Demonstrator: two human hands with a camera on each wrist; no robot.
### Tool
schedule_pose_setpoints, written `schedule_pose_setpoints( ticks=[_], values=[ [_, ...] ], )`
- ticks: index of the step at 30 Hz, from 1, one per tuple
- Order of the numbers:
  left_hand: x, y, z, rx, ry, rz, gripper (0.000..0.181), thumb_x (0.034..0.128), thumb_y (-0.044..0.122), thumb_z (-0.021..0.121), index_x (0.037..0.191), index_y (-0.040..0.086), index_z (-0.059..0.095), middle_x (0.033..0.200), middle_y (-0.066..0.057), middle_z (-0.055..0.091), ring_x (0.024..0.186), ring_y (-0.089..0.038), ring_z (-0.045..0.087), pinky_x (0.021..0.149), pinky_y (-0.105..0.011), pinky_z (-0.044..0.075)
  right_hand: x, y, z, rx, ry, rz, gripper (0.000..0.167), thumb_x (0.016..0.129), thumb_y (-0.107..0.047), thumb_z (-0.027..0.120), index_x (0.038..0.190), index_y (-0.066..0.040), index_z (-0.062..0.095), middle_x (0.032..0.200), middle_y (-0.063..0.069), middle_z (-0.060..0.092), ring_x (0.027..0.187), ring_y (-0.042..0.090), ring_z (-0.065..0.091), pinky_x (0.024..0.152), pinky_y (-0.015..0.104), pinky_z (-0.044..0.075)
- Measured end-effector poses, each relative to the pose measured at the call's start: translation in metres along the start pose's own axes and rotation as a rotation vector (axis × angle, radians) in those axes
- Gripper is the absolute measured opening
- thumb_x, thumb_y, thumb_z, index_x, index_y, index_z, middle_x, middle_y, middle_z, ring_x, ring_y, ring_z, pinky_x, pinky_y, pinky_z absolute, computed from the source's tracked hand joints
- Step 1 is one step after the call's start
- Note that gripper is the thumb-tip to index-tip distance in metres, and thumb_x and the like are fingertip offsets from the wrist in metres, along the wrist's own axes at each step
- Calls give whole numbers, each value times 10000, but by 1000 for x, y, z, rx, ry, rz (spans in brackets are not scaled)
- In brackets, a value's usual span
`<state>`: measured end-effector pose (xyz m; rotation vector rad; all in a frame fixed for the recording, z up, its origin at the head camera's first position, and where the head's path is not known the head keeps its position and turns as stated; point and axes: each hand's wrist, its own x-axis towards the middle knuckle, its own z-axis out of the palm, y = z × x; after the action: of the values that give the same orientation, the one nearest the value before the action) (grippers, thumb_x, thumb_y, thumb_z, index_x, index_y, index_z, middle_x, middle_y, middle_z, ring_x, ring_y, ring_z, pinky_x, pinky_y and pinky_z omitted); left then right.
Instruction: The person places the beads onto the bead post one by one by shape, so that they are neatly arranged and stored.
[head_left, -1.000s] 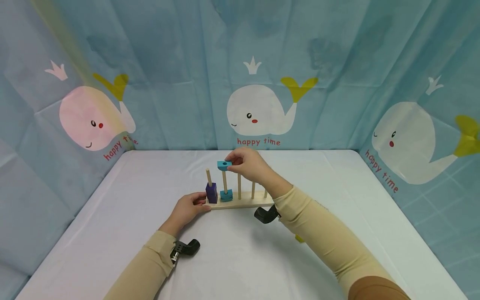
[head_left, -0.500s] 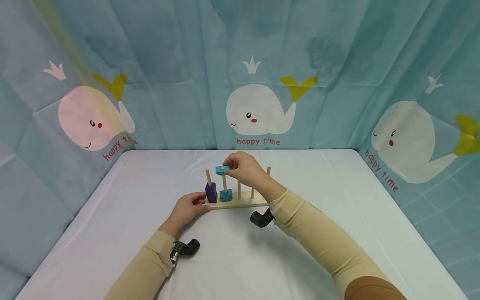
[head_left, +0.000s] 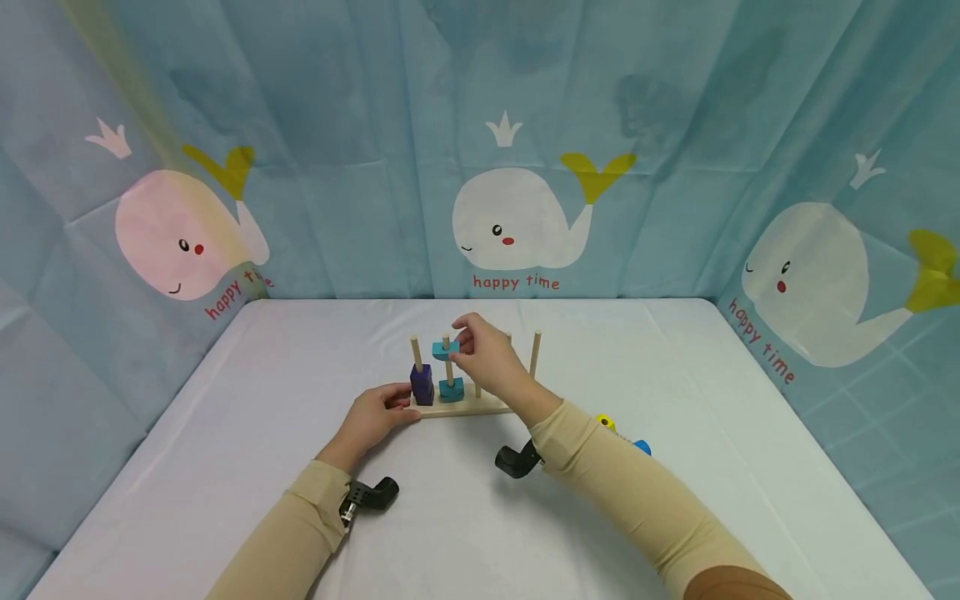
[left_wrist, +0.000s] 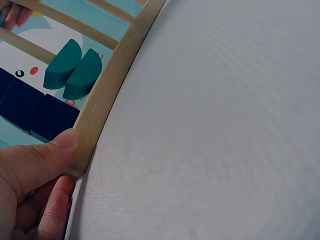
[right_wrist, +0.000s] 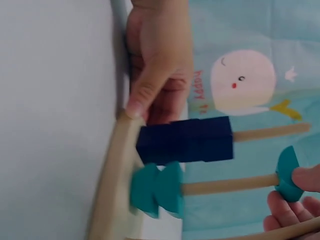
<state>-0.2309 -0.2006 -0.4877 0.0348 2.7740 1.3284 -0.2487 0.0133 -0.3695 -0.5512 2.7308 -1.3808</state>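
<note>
My right hand (head_left: pixel 493 367) pinches a teal half-round block (head_left: pixel 441 351) that is threaded on the upper part of the second peg. Lower on that same peg, two teal half-round blocks (right_wrist: pixel 157 189) sit against the wooden peg board (head_left: pixel 467 407). On the leftmost peg is a stack of dark purple blocks (head_left: pixel 422 386). My left hand (head_left: pixel 375 421) grips the board's left end; in the left wrist view its thumb (left_wrist: pixel 62 142) lies on the wood, with the fingers beside and below the corner.
Further pegs, such as the rightmost peg (head_left: pixel 536 354), stand bare on the board, partly behind my right hand. A yellow piece (head_left: pixel 604 422) and a blue piece (head_left: pixel 642 447) lie on the white table (head_left: pixel 300 350) beside my right forearm. A whale-print curtain (head_left: pixel 360 167) hangs behind.
My right hand has lowered the teal block from above the second peg's tip onto the peg, which now pokes through it. The left hand has stayed on the board's end.
</note>
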Motion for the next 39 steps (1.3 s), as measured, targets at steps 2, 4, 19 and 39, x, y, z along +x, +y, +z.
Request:
schedule_pose_setpoints(
  ticks=[2,4,19,39],
  values=[
    [0,-1,0,1,0,-1,612,721,311,772,1252,90,563,1109,-56,636,977,-164,582,864,-377,457,-1,4,4,49,14,24,409,850,-110,649,1212,-80,462,980,30,579,879,140,578,738,257,497],
    [0,-1,0,2,0,-2,615,721,317,771,1254,94,562,1117,-56,633,983,-164,582,867,-377,456,-1,8,8,95,33,49,442,849,-114,651,1231,-79,432,993,24,578,891,141,581,745,260,496],
    [2,-3,1,-10,3,17,589,724,283,774,1238,80,573,1157,-93,618,1006,-199,594,869,-370,462,-6,36,33,243,71,192,220,834,-124,670,1027,-69,579,966,69,627,911,184,592,813,329,484],
    [0,-1,0,-2,2,9,601,719,286,777,1244,80,569,1151,-88,619,1008,-200,585,868,-376,459,-11,50,45,254,75,206,216,816,-86,678,1006,-81,576,1044,73,614,1013,220,578,863,367,466]
  ],
)
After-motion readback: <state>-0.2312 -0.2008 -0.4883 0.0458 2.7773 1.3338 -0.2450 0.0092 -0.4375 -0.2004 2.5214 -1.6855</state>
